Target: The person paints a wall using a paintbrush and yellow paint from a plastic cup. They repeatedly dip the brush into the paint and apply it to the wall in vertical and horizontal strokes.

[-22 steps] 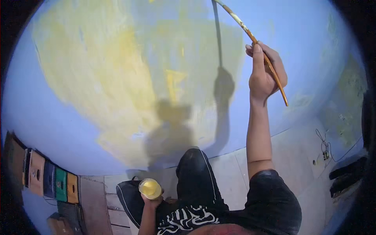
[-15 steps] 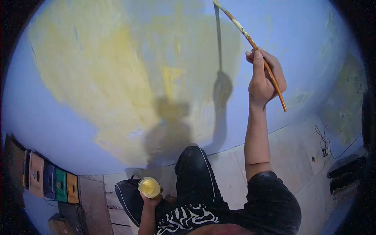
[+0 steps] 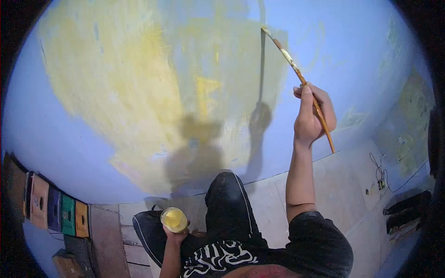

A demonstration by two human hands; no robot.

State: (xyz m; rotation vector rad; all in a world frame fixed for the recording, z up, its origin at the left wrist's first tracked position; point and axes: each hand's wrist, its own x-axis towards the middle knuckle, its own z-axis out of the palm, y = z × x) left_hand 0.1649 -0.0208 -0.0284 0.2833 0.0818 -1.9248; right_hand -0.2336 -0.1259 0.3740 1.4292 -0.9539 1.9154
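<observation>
A long, thin paintbrush [image 3: 301,76] with a brown, paint-smeared handle is gripped in my right hand [image 3: 314,113]. Its tip lies against the wall [image 3: 139,83] near the right side of a yellow painted patch. Blue paint surrounds that patch. My left hand [image 3: 177,234] is wrapped round a clear cup [image 3: 174,219] of pale yellow paint, held low beside my bent knee. Shadows of my head, arm and brush fall across the yellow area.
Coloured panels or drawers [image 3: 60,208] stand at the lower left by the wall. A thin cable [image 3: 380,173] with a small plug-like piece lies at the right. Dark objects [image 3: 408,211] rest on the pale floor [image 3: 333,194] at the far right.
My right hand and the brush have moved down, the brush tip sliding lower along the wall. The cup in my left hand has shifted only slightly.
</observation>
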